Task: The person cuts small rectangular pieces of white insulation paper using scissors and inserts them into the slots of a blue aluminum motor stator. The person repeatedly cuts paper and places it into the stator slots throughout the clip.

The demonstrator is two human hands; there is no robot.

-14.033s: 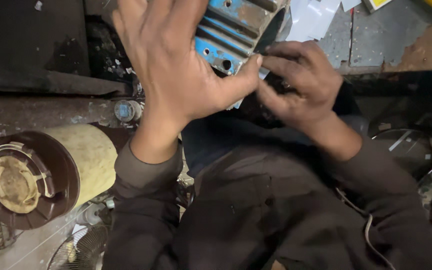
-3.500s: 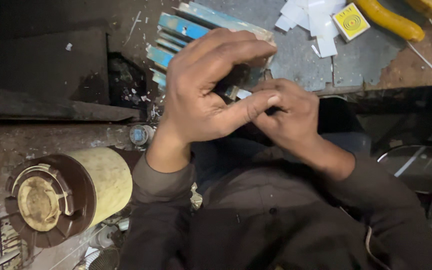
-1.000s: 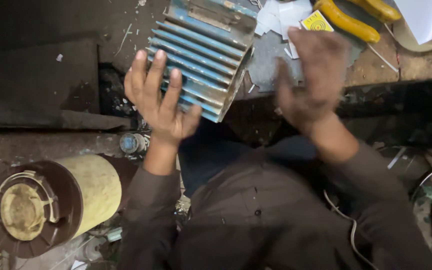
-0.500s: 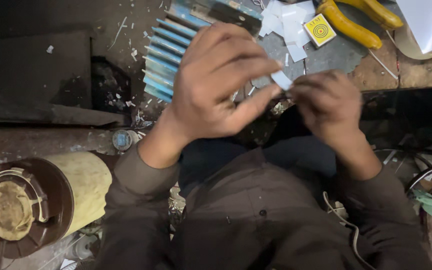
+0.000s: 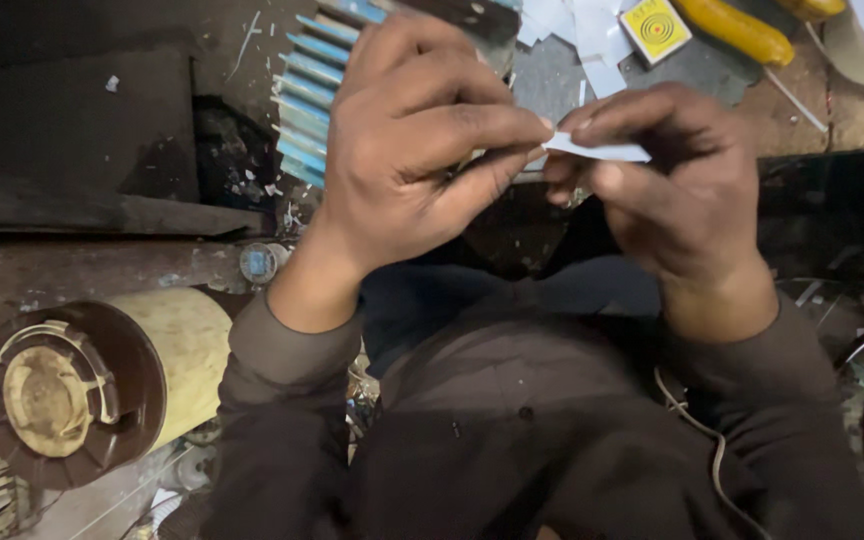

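Head view: both hands are meeting above the worktop (image 5: 832,110), left hand (image 5: 402,160) and right hand (image 5: 672,180) each pinching an end of a small white paper strip (image 5: 597,151) between thumb and forefinger. Blue finned metal block (image 5: 317,90) is lying just beyond them. Judging by this, the strip is being folded or shaped; a steady fingertip pinch looks needed.

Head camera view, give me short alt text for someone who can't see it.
Two bare hands, left hand and right hand, pinch a small white paper strip between them above a blue finned metal block. A cream cylinder with a brown end cap lies lower left.
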